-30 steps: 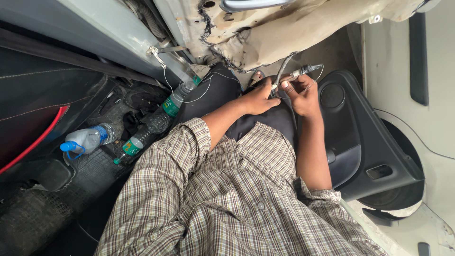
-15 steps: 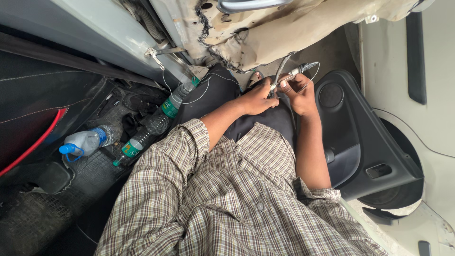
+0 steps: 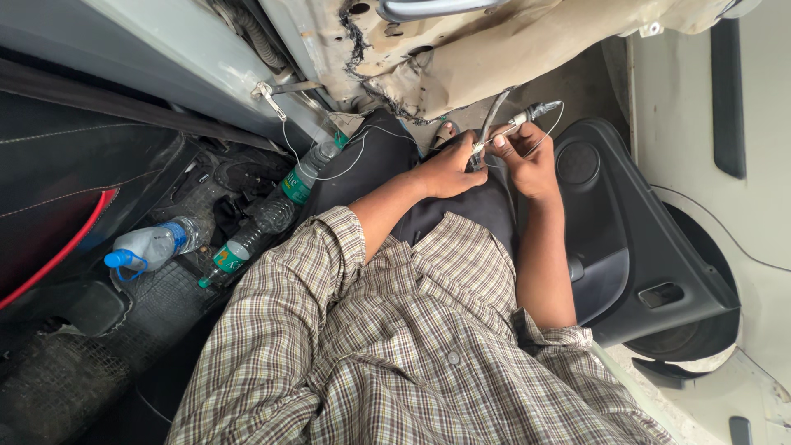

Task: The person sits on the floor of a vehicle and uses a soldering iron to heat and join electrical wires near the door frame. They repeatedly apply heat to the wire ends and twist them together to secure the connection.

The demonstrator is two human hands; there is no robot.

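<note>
While the big black door panel (image 3: 634,272) lies off to the right and three plastic bottles (image 3: 247,239) sit on the car floor mat (image 3: 156,305), the work is up top over the lap. Left hand (image 3: 449,169) and right hand (image 3: 527,161) both have fingers pinched shut on a thin cable (image 3: 515,124) with a metal end fitting. Looks light, springy and a bit slick, so I'd grip near the fitting.

Soft, even daylight; the pale car body panel (image 3: 741,206) looks bright, the black rubber floor mat (image 3: 58,379) lies in dim shadow. Focus is sharp.
</note>
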